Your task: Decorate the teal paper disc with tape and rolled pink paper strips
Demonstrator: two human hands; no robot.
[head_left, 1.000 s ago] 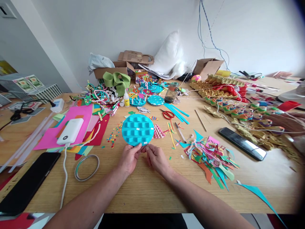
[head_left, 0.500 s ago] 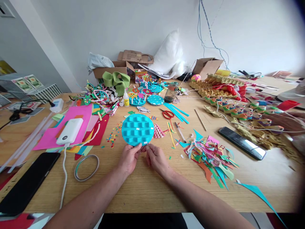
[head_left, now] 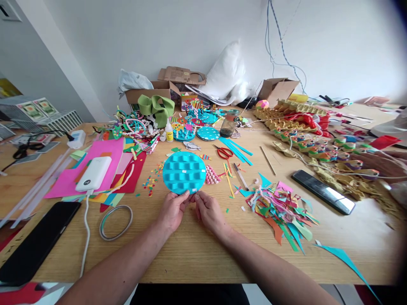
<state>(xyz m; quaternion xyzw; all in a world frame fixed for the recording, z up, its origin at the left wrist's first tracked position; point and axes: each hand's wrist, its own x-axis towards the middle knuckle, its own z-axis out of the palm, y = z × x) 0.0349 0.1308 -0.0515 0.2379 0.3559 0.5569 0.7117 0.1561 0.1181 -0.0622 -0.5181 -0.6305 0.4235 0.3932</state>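
Note:
A round blue disc (head_left: 184, 171) with rows of raised blue tabs and small white pieces on it lies in front of me. At its lower edge, my left hand (head_left: 174, 208) is closed, thumb near a small white piece (head_left: 194, 190) on the rim. My right hand (head_left: 208, 209) is closed right beside it, its fingertips pinched together. What the fingertips hold is too small to make out. Just right of the disc is a pink beaded piece (head_left: 212, 174), and a striped paper fish (head_left: 205, 157) lies above that.
Red scissors (head_left: 224, 152), a pen (head_left: 241, 176) and a heap of paper scraps (head_left: 281, 207) lie to the right. A tape roll (head_left: 116, 223), power bank (head_left: 93, 173) and black phone (head_left: 34, 241) are left. Another person's hand (head_left: 389, 161) shows at far right.

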